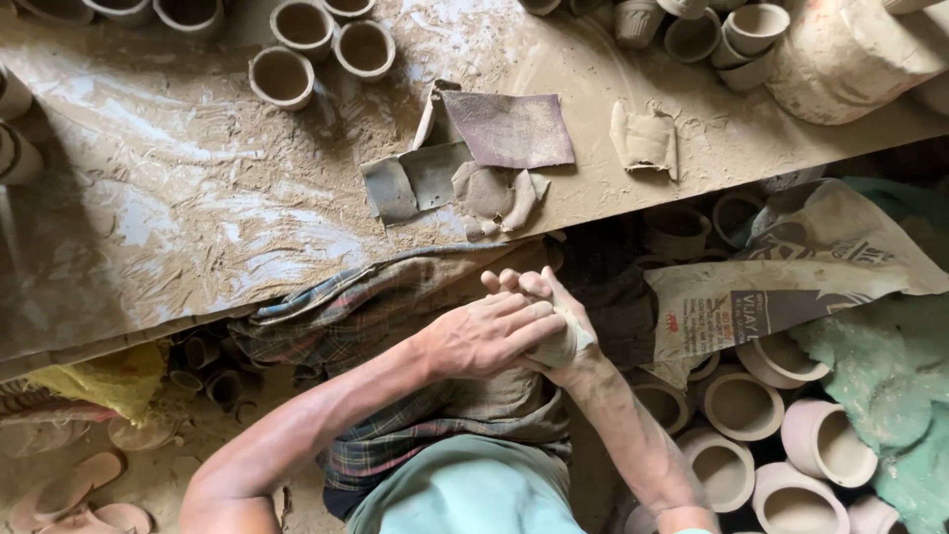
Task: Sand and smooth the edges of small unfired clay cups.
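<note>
My left hand (491, 333) lies flat on top of my right hand (554, 297), palms pressed together over my lap. Between them sits a pale lump of clay (565, 343), only its edge showing. Both hands hover over a checked cloth (366, 307) draped across my knees, just below the edge of the muddy work board (178, 208).
Scraps of wet cloth (509, 129) and clay pieces (489, 193) lie on the board. Small clay cups (282, 77) stand at its far edge. More clay pots (741, 405) crowd the floor on the right beside a printed sack (791, 267). Sandals (74, 489) lie lower left.
</note>
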